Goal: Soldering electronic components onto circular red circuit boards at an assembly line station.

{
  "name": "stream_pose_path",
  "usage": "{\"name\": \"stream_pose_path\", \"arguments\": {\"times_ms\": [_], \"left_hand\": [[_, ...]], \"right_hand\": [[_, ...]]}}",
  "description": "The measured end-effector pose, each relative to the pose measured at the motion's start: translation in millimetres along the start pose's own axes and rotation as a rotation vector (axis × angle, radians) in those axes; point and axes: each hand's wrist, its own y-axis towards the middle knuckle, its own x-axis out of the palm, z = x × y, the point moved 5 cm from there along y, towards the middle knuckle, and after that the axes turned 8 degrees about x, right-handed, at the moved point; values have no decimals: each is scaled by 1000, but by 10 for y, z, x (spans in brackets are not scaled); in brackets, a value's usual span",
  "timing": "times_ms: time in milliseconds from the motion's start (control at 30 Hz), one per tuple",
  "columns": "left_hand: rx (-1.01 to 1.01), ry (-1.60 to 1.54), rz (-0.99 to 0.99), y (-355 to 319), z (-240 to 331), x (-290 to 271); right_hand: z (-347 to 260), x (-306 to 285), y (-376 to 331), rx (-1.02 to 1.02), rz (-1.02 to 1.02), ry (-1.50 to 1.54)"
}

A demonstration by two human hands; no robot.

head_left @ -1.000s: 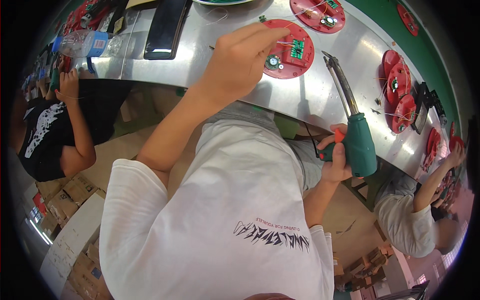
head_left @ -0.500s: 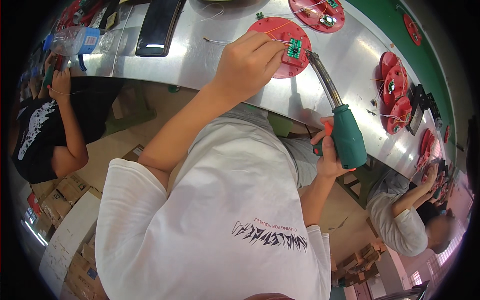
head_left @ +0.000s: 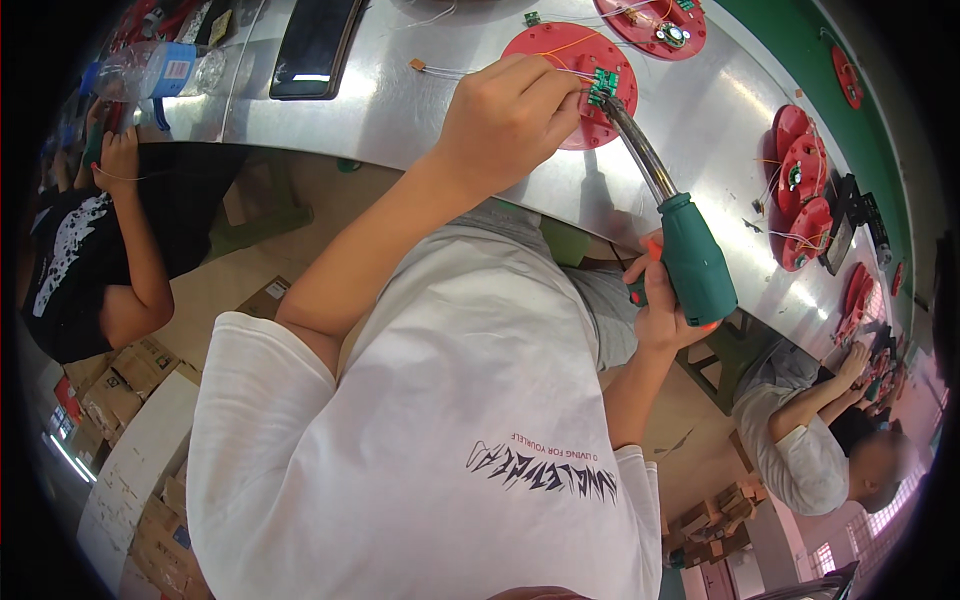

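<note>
My left hand [head_left: 505,120] rests on the steel table [head_left: 420,110], its fingers closed on thin wires beside a small green circuit board [head_left: 603,84]. That board lies on a red round disc [head_left: 575,60]. My right hand [head_left: 665,305] grips the green handle of a soldering iron [head_left: 690,255]. The iron's metal shaft slants up and left, and its tip touches the green board.
A second red disc [head_left: 655,20] lies further back, and several more red discs [head_left: 800,190] stand to the right. A black tray [head_left: 315,45] and a clear plastic bottle [head_left: 165,70] are at the left. One person [head_left: 95,240] sits at my left, another [head_left: 810,440] at my right.
My right hand has swung the soldering iron up and left until its tip reached the green board. My left hand has stayed on the wires at the disc.
</note>
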Motion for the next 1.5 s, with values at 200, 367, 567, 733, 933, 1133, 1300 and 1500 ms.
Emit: {"name": "stream_pose_path", "arguments": {"times_ms": [200, 367, 567, 733, 933, 1133, 1300, 1500], "left_hand": [[10, -9, 30, 0, -9, 17], [4, -5, 47, -12, -16, -10], [-15, -15, 40, -4, 6, 13], [-16, -3, 37, -1, 14, -27], [-21, -7, 15, 51, 45, -29], [-22, 38, -18, 20, 61, -48], [-29, 125, 51, 300, 104, -292], [160, -127, -629, 655, 68, 162]], "right_hand": [[35, -41, 24, 54, -34, 6], [56, -60, 58, 27, -48, 42], [43, -324, 53, -98, 53, 88], [-157, -438, 85, -198, 110, 137], [52, -526, 202, -173, 202, 120], [253, -610, 369, -97, 310, 358], [242, -600, 344, -84, 441, 404], [198, -613, 324, -62, 755, 420]]}}
